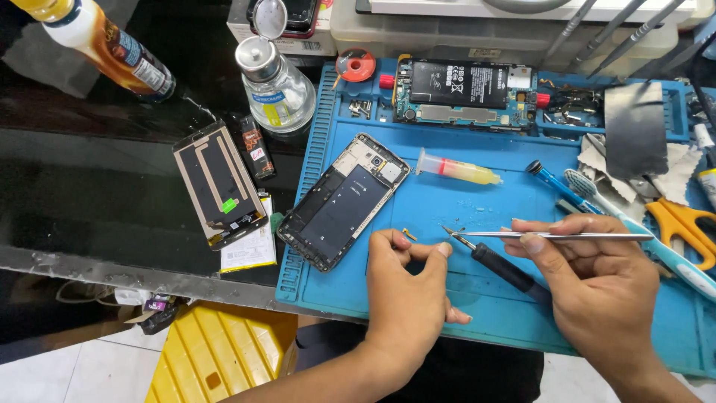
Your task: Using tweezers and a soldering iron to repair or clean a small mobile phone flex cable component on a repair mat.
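Tweezers (552, 236) pinched shut in right hand (597, 287) grip.

A dark, glossy desk (89, 186) fills most of the view, its black top catching dull reflections, with a worn metal strip running along its front edge. A blue work mat (447, 298) with ridged sides and small compartments covers the right part of the desk. Below the desk's edge shows a pale tiled floor (89, 373), and on it stands a yellow ribbed plastic crate (224, 351). Pale plastic boxes (447, 30) line the back of the desk. The light is bright and even.
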